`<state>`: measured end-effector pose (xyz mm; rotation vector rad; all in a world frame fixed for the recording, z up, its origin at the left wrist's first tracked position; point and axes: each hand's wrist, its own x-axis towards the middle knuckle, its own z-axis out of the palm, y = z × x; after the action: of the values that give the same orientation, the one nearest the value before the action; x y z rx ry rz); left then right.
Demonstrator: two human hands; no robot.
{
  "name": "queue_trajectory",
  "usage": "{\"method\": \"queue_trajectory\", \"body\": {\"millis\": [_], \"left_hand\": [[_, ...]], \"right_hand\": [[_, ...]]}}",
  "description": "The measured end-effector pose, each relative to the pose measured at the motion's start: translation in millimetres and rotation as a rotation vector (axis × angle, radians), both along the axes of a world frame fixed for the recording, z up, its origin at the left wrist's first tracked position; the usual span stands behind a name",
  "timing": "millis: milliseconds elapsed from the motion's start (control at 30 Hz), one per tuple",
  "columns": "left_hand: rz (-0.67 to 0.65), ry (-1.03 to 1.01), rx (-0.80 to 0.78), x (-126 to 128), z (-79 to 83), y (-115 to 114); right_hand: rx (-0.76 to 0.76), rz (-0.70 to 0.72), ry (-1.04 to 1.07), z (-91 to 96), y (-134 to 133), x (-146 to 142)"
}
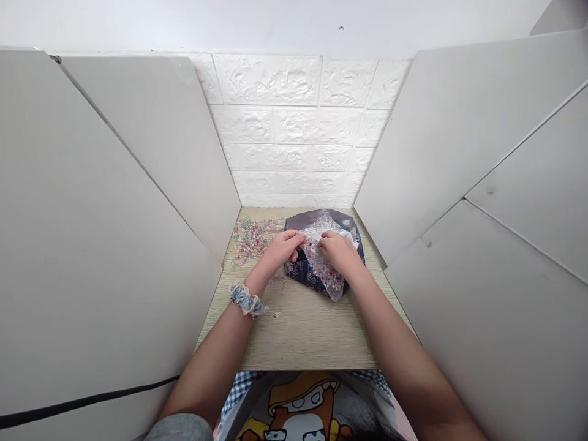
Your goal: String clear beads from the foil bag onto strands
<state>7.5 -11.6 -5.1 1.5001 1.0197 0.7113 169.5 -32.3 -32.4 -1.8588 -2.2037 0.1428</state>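
A pouch (pixel 303 272) with a dark blue patterned outside and a shiny silver inside lies at the back of the table. On it rest many small loose beads (pixel 324 263), pink, white and clear, seemingly in clear plastic. My left hand (pixel 285 246) is over the pouch's left side with thumb and fingers pinched together; whatever is between them is too small to make out. Facing it, my right hand (pixel 339 250) has its fingers curled closed at the beads' right edge, hiding anything in them. Left of the pouch lies a tangle of strung colourful beads (pixel 252 240).
The light wooden table (pixel 312 343) is narrow, walled by white panels (pixel 151 122) on both sides and white brick-pattern wall (pixel 271 79) behind. A small dark-and-white bit (pixel 276 315) lies near my left wrist, which wears a blue scrunchie (pixel 247 300). A black cable (pixel 92 401) runs at lower left.
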Motion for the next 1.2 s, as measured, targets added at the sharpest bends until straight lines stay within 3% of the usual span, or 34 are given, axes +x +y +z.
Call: {"method": "queue_trajectory", "body": {"millis": [200,467,533,633,767,867,1000,1200], "left_hand": [[0.042,0.053,0.029,-0.2,-0.3,0.9],[0.029,0.008,0.001,1.9,-5.4,1.2],[0.051,0.047,0.035,1.5,-7.0,1.9],[0.049,0.075,0.107,0.9,-7.6,2.7],[0.029,0.041,0.184,1.2,-6.5,2.7],[0.027,-0.003,0.221,2.3,-5.5,2.5],[0.003,-0.010,0.226,2.9,-3.9,1.8],[-0.015,0.019,0.203,1.9,-2.8,1.2]], "right_hand": [[0.055,0.003,-0.111,-2.7,0.4,-2.9],[0.057,0.031,-0.047,-4.6,0.2,-4.4],[0.062,0.029,0.085,-3.5,0.4,-4.6],[0.040,-0.003,0.471,-0.1,2.0,-4.9],[-0.148,0.006,1.132,5.8,3.4,-6.3],[-0.268,0.052,1.477,8.8,2.1,-9.1],[-0.339,0.059,1.638,9.3,-0.8,-13.8],[-0.357,0.077,1.654,7.2,-1.5,-15.6]]}}
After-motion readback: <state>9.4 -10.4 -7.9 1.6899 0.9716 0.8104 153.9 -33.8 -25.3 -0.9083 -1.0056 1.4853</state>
